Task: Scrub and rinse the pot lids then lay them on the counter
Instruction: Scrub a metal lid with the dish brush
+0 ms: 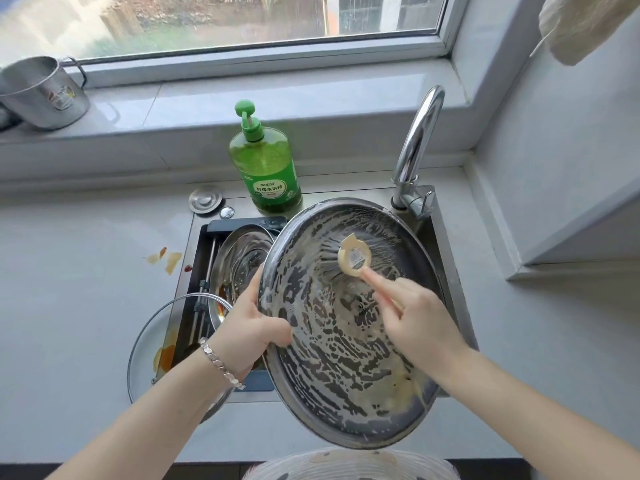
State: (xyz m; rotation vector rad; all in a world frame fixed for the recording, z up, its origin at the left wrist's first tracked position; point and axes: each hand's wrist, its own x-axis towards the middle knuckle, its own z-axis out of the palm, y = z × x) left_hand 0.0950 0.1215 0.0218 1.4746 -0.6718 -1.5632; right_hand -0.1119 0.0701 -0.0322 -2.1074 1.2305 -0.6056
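Mid-scrub: left hand (pixel 252 327) fingers clamped on the sudsy lid (pixel 332 375); right hand (pixel 419 327) fingers clamped on the brush (pixel 355 259); second lid (pixel 242 251) and glass lid (pixel 152 341) looked unwashed; none rinsed.

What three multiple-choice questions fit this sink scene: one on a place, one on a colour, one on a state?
1. Where is the soap bottle? A. on the windowsill B. behind the sink, left of the faucet C. inside the sink
2. Its pump is: A. green B. white C. red
3. The steel lid in the left hand is: A. dry B. sudsy C. broken
Answers: B, it stands beside the faucet; A, green like the bottle; B, foam streaks it under the brush.
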